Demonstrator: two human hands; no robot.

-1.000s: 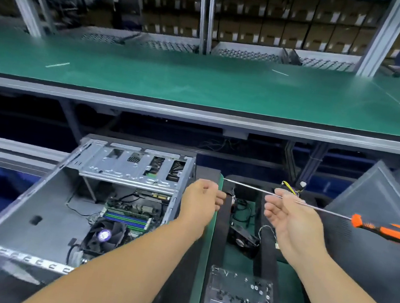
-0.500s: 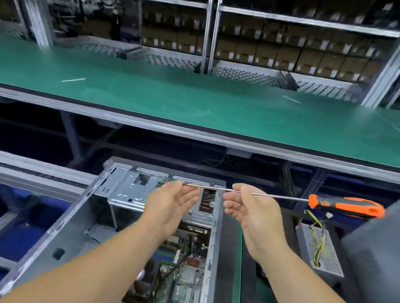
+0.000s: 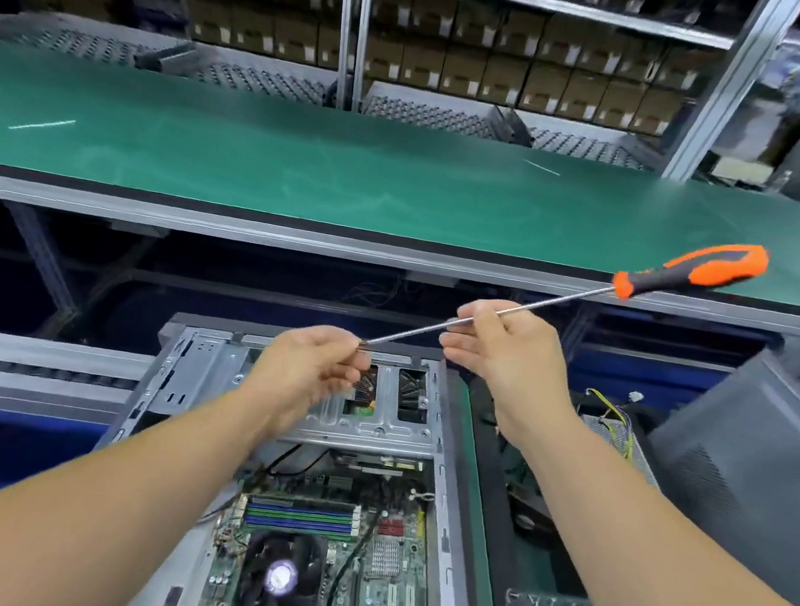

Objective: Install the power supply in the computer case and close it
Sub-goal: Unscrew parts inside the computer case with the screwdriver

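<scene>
Above the open computer case (image 3: 314, 445), the right hand (image 3: 499, 354) pinches the screwdriver (image 3: 532, 304) shaft while the left hand (image 3: 310, 367) pinches its tip.

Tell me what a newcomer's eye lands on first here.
The long screwdriver with its orange handle, held across mid-frame: the left hand pinches its tip, the right hand grips its shaft. Below them lies the open computer case, motherboard and fan exposed.
</scene>
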